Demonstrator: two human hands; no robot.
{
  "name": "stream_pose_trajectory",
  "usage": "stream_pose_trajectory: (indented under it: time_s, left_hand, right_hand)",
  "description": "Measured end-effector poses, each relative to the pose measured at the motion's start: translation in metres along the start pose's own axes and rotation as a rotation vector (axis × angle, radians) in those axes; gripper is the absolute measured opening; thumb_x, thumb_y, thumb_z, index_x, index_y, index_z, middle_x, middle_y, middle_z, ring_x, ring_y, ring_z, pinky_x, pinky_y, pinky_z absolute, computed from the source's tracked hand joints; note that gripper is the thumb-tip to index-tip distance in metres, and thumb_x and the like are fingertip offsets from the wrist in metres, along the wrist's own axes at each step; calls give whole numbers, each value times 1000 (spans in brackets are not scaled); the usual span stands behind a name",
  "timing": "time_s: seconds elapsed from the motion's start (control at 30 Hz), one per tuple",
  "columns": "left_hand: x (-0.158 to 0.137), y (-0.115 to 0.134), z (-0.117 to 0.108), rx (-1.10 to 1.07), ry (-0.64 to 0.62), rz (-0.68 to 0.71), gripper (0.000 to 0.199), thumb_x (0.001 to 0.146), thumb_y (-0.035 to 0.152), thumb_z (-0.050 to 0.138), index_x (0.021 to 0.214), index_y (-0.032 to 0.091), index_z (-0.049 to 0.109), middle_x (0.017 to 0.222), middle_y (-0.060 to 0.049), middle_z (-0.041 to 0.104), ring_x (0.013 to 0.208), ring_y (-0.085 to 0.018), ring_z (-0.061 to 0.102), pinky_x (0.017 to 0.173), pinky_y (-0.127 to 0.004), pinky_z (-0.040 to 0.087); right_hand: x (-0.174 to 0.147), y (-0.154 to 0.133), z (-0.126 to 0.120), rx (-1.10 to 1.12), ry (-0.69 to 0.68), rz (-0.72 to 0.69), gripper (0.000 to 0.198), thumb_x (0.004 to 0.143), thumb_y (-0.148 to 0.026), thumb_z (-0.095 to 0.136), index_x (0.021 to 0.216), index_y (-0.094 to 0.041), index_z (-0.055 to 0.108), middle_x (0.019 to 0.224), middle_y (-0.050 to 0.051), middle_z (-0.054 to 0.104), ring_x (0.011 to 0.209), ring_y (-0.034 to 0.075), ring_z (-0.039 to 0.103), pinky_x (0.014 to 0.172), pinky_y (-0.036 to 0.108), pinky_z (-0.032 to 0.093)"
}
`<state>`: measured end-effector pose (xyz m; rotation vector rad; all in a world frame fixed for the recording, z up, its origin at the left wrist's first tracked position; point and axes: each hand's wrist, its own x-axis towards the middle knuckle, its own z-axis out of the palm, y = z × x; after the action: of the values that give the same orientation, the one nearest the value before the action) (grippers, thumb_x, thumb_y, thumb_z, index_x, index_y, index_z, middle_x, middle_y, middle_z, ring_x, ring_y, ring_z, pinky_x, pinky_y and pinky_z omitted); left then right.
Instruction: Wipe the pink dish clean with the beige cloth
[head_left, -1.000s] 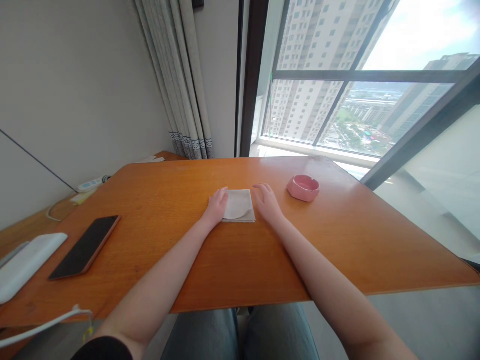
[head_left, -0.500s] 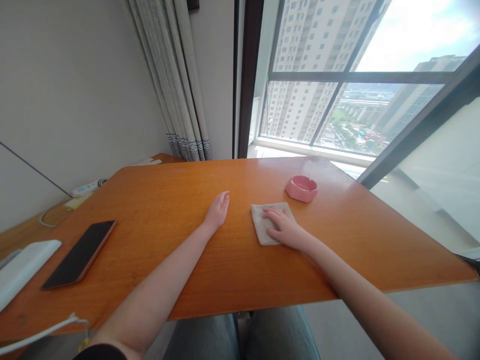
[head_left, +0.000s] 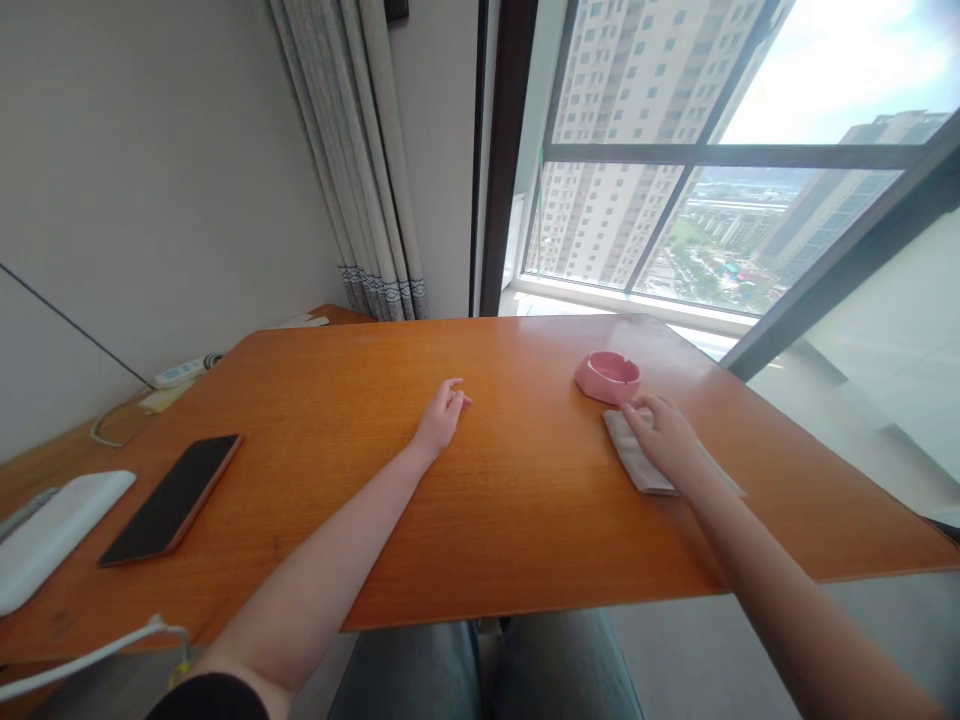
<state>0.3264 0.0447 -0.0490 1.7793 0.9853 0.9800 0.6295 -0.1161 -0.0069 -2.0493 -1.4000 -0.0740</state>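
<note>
My left hand rests on its side on the orange-brown wooden table, near the middle, holding nothing, with loosely bent fingers apart. Over a folded grey-beige cloth at the right is my right hand. Its fingers are loosely bent and do not grip the cloth; part of the cloth is hidden under the hand and wrist. Just beyond those fingertips stands a pink ashtray with a notched rim. Whether the fingertips touch the ashtray I cannot tell.
A dark-screened phone or tablet lies at the left of the table, beside a white slab-like object. A white cable crosses the near left corner. Behind are a power strip, a curtain and a large window.
The cloth has moved right, to just in front of the ashtray. My right hand has gone with it and lifted off its flat position. My left hand's fingers have spread slightly.
</note>
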Motion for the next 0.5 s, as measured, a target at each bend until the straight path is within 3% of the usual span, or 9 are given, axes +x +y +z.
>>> stream_pose_trajectory:
  time_s: [0.03,0.1,0.2,0.27,0.37,0.5]
  left_hand:
    - [0,0,-1,14,-45,7,33,93,33,35,117,16,49,87,-5,66,80,-15,61,83,-31,47]
    - [0,2,-2,92,-147,42,31,92,32,34,107,16,56,75,-2,63,68,-14,57,73,-29,46]
    - [-1,5,-5,242,-275,128,27,88,31,41,99,17,61,70,-1,61,66,-15,56,67,-27,45]
    - [0,5,-6,285,-311,181,26,83,26,47,102,17,62,75,-2,64,70,-16,59,69,-28,45]
    - [2,6,-6,331,-269,228,29,74,14,49,99,15,64,91,-6,68,84,-20,62,77,-30,47]
    - [2,9,-4,450,-262,215,26,74,14,47,93,16,66,97,-9,70,91,-23,63,81,-32,48]
  right_hand:
    - [4,-18,5,106,22,-49,25,83,-43,45,82,-21,56,96,11,62,97,27,57,93,47,41]
    - [9,-59,26,337,-66,-147,20,82,-37,50,92,-20,56,100,9,62,100,24,58,94,42,43]
    - [14,-121,78,606,-354,-100,43,77,-20,53,119,-19,48,115,9,59,102,19,60,90,36,48]
    - [16,-150,113,639,-509,-71,55,72,-10,52,126,-19,45,122,10,57,102,18,61,89,34,49]
    - [17,-168,147,560,-474,-198,42,73,-5,46,113,-16,55,114,10,62,105,18,58,97,36,44]
    - [16,-160,155,470,-405,-358,29,75,-7,43,96,-17,61,98,8,67,97,20,59,92,36,45]
